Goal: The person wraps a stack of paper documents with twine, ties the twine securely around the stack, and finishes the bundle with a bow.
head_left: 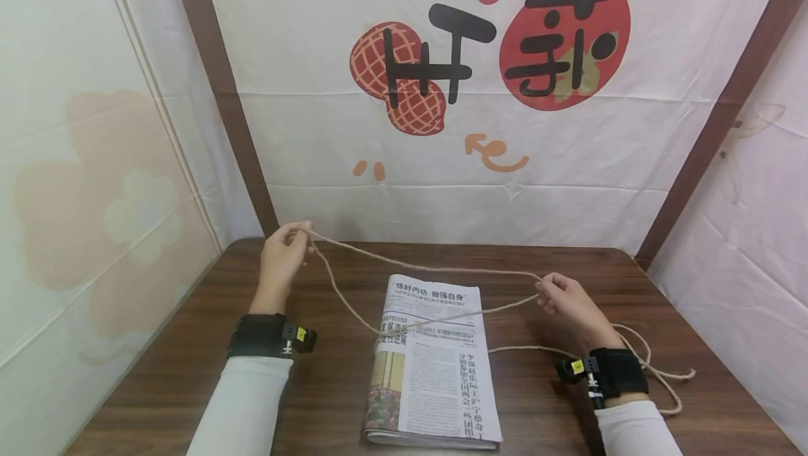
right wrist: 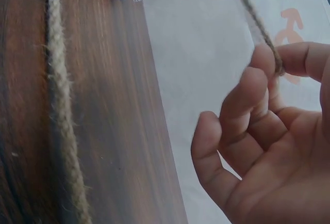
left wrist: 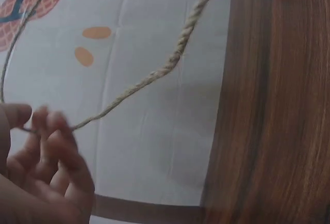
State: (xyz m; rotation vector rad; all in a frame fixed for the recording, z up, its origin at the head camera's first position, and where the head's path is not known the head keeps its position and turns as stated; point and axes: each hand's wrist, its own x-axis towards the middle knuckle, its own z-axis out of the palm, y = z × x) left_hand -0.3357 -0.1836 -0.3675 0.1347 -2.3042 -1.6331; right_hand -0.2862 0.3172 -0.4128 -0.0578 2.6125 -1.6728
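A loop of tan twisted rope (head_left: 404, 261) is stretched between the two hands, above the table. My left hand (head_left: 284, 252) is raised at the far left of the table and pinches one side of the loop between thumb and fingers. Lower and to the right, my right hand (head_left: 564, 300) pinches the other side with thumb and forefinger, its other fingers loosely bent in the right wrist view. Beneath the loop lies a folded newspaper (head_left: 435, 379), flat on the table, and the lower strand crosses over it in the head view.
The dark wooden table (head_left: 189, 372) carries more rope (head_left: 669, 375), lying in loose curves around the right wrist. Behind the table hangs a white printed cloth (head_left: 315, 161) with brown borders. Pale cloth stands at both sides. Each wrist wears a black strap (head_left: 255, 335) with a small camera.
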